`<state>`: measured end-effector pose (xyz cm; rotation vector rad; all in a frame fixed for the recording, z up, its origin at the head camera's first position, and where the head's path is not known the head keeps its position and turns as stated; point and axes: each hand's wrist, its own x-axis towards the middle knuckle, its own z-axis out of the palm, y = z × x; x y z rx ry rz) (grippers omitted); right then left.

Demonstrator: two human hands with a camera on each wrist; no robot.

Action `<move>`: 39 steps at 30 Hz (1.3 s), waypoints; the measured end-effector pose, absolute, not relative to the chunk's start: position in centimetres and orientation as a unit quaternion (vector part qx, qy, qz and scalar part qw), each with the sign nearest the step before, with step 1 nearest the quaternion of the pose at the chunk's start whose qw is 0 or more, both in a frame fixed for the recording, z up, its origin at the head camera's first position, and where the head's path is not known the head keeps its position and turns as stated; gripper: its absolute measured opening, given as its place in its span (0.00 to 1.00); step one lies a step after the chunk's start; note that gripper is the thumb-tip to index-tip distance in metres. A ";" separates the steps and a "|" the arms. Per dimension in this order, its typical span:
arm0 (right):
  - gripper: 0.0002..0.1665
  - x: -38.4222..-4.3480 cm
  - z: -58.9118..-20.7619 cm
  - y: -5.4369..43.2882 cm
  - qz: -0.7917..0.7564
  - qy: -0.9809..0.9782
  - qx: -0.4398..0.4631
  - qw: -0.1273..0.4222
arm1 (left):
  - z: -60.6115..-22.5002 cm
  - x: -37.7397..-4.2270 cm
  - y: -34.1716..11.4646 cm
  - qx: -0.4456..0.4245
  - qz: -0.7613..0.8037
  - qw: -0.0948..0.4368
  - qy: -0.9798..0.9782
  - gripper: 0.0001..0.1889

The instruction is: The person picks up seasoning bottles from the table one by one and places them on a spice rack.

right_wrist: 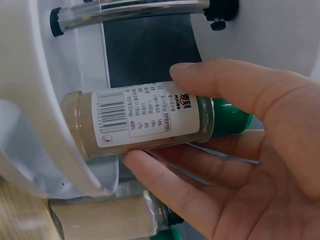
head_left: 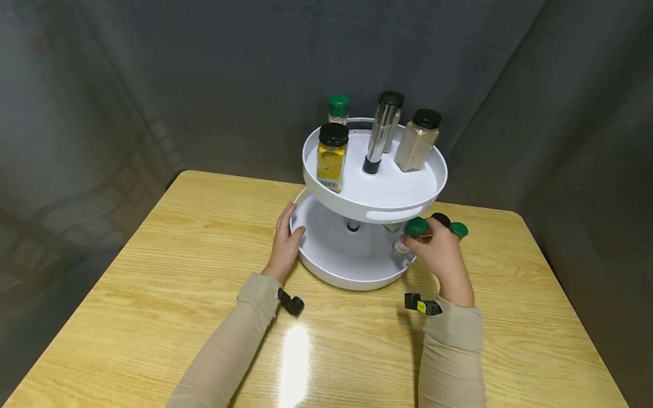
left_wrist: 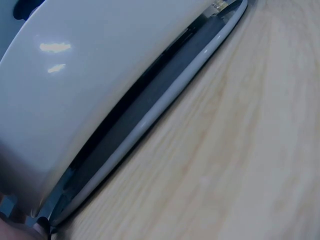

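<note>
On the worktop (head_left: 153, 255) stands a white 2-tier rack (head_left: 377, 190); the left hand (head_left: 285, 247) grips the rim of its lower tier (head_left: 331, 249), while the right hand (head_left: 441, 249) pinches a tilted, green-capped jar (right_wrist: 145, 117) at that tier's right edge.

Jar (right_wrist: 145, 120): clear, tan powder inside, white label with barcode and print, green cap (head_left: 416, 226) on. Held tilted, cap end up, base over the lower tray (head_left: 336, 249) near its right side (can't tell if it touches down). Rack (head_left: 352, 203): white, two round walled trays, one above the other, upright on the desk (head_left: 153, 255). Upper tray (head_left: 388, 190) has an oblong slot (head_left: 394, 215) up front.
</note>
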<state>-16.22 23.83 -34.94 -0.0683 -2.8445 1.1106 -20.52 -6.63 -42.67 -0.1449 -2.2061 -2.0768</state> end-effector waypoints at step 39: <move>0.35 -17.8 -37.1 21.9 0.359 -0.932 0.046 -0.012 | -46.5 -22.9 -6.6 -0.041 -0.687 0.075 -0.722 0.33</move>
